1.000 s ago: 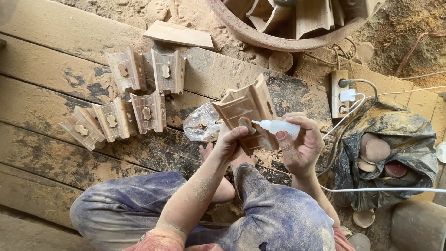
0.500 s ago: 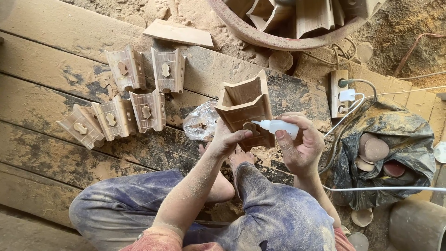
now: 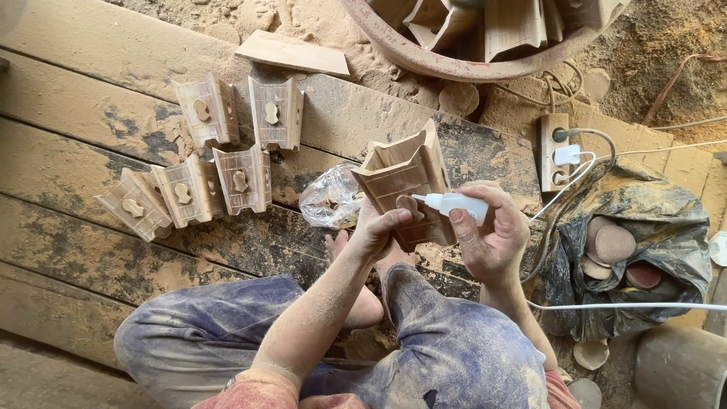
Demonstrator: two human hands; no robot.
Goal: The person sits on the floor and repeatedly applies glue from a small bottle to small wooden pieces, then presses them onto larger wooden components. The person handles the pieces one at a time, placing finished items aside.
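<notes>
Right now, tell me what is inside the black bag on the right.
Inside the black bag lie round sanding discs, brown and reddish, partly stacked. The folds of the bag cover whatever lies deeper, so nothing more can be seen.

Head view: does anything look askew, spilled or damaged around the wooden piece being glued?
Nothing looks damaged. The left hand steadies the wooden piece, tilted; the right hand holds the small white bottle at its cutout. Sawdust coats the planks.
</notes>
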